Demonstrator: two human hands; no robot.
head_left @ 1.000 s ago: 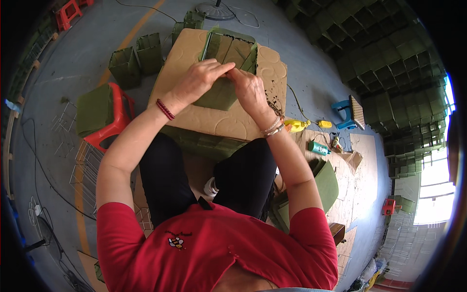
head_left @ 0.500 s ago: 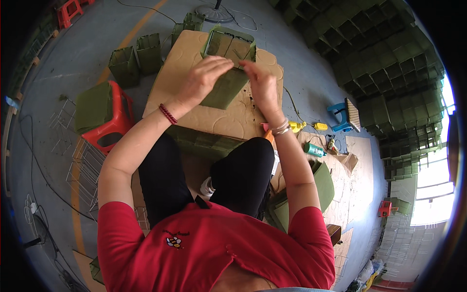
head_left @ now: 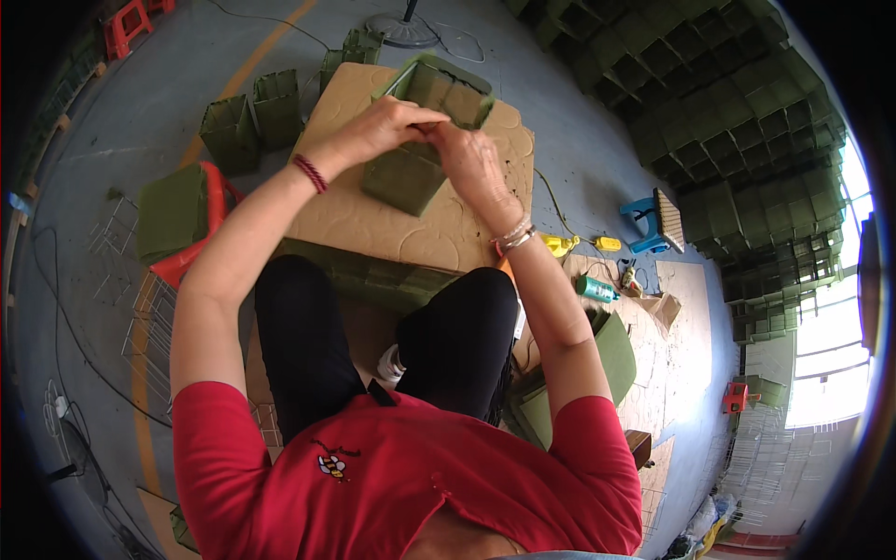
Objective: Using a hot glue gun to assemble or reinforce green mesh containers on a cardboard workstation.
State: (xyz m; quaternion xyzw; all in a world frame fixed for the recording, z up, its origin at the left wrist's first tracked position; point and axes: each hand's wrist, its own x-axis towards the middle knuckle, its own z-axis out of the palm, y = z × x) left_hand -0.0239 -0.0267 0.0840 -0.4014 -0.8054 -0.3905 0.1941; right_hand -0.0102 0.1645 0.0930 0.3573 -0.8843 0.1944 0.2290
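A green fabric box [head_left: 403, 183] lies on the cardboard-topped work surface [head_left: 322, 210] before my knees, its open end facing away from me. My left hand [head_left: 392, 129] reaches across the box's near rim with its fingers pressed together. Against those fingertips, my right hand [head_left: 469, 166] is closed in a pinch. The fingertips of both hands meet at the rim. Whatever is between them is too small or hidden to make out.
Several green boxes [head_left: 230, 133] stand on the floor to the left. A red stool [head_left: 217, 201] carries green panels. At right are a blue stool [head_left: 644, 224], a teal bottle [head_left: 597, 288] and a yellow tool [head_left: 560, 245]. Stacked green boxes [head_left: 747, 140] line the far right.
My hands have come together, fingertips now meeting. My right hand has moved left and turned inward. The green box has shifted slightly left and toward me.
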